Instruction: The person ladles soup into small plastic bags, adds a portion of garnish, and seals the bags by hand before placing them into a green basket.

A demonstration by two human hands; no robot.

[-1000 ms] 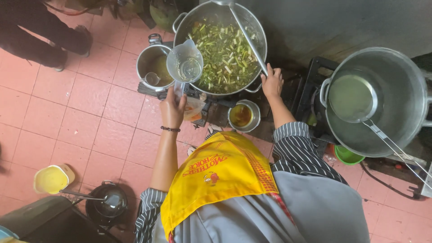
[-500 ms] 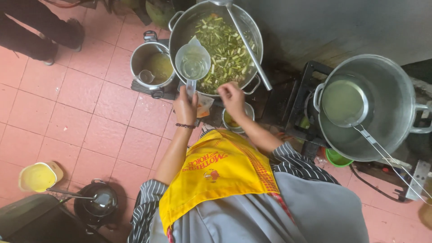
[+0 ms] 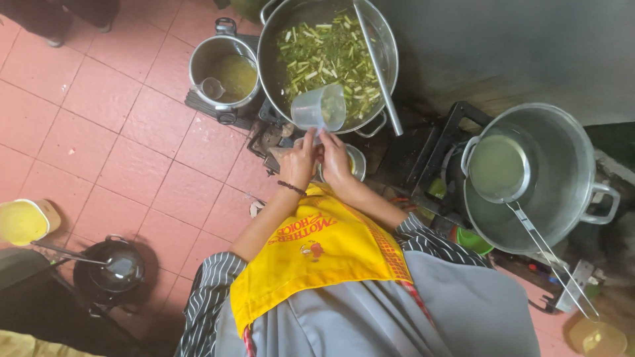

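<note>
Two wide steel pots stood before us, and we place everything by the one full of chopped greens. Well to its right sat the other big pot, with a flat strainer ladle lying inside it and its long handle running out toward us. Just left of the greens pot stood a smaller pot of yellowish liquid with a little cup in it. Far down to the left, on the pink tiled floor, were a black kettle-like pot and a yellow tub. A long metal handle leaned across the greens pot's right rim. At its near rim we held a clear plastic jug, tilted over the greens. Our left hand and right hand met just below the jug, fingers curled at its handle; we could not tell which hand truly gripped it. A small steel bowl sat touching-close beside our right hand.
</note>
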